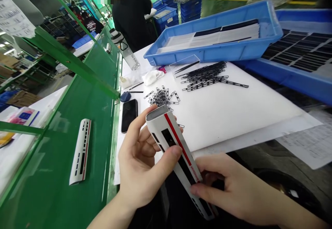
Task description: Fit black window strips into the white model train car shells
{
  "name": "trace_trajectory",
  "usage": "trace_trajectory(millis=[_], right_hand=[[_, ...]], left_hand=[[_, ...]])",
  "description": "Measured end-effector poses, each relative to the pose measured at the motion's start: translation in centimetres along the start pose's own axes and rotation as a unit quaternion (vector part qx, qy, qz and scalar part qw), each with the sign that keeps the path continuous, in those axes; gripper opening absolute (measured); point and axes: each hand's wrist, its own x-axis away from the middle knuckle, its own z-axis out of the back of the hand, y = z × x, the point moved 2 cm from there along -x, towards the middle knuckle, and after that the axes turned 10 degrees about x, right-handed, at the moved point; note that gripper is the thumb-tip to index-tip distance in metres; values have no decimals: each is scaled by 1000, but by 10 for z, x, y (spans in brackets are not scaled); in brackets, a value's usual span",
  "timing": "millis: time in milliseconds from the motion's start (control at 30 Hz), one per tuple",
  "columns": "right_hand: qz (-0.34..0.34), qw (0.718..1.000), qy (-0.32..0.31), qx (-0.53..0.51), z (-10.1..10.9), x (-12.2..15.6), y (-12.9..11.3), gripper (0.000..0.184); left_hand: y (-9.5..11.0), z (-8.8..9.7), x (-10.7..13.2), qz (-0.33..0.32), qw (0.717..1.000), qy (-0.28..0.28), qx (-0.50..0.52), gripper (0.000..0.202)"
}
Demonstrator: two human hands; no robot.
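Observation:
My left hand [141, 163] and my right hand [230, 187] together hold a white model train shell [172, 142] with a red stripe and dark window openings. The left hand wraps the shell's far half, thumb pressed on its side. The right hand pinches its near end between thumb and fingers. Just beyond the shell lies a small pile of black window-frame pieces [160, 97] on a white sheet [225, 111]. A heap of long black strips [204, 77] lies farther back on the same sheet.
A second train shell [81, 151] lies on the green conveyor belt [64, 187] at left. A black phone [129, 114] rests beside the sheet. Blue trays [212, 53] with strips stand behind and right. A clear bottle [127, 51] and a person in black [131, 18] are beyond.

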Motion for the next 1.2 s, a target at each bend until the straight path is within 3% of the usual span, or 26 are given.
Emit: trace_trajectory(millis=[267,533,767,1200], right_hand=[[0,1000,9,23,0,2,5,13],[18,996,43,77,-5,4,10,14],[31,996,54,61,-10,8,10,14],[16,997,36,65,-10,12,7,10]], left_hand=[[0,-3,0,-11,1000,9,15,55],[-3,-6,-5,25,996,83,36,28],[-8,-3,3,62,998,8,30,44],[-9,-4,5,37,999,0,-8,46]])
